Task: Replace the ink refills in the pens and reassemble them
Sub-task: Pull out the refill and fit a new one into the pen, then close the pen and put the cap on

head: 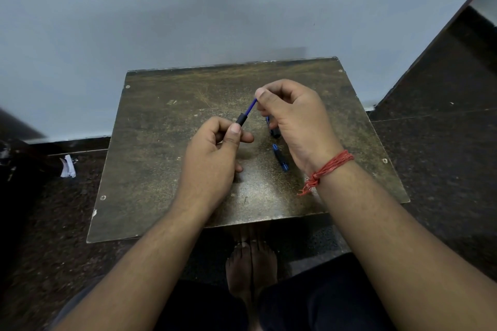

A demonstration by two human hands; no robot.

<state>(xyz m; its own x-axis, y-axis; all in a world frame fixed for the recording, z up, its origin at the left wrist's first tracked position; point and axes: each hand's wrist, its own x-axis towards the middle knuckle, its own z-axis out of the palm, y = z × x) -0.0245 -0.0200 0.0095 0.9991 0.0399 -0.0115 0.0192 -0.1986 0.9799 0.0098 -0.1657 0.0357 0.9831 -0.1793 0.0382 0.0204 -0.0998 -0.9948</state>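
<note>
Head view shows, above the worn table (166, 158), the left hand (215, 158) gripping a black pen barrel (241, 119) steady while the right hand (293, 121) pinches the blue refill (251, 106) at its mouth, probably aligning both; more pen parts (279, 160) lie on the table beneath the right hand.

Worn brown table (166, 148), pale grey wall (188, 8), dark speckled floor (435, 158)

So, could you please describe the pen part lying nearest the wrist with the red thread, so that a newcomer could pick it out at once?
Start at the worn brown table set against the grey wall. Go to the right hand, whose wrist bears a red thread. Just left of that wrist a short blue and black pen part lies flat on the table, held by no hand, unlike the pen barrel with its blue refill between both hands.
</note>
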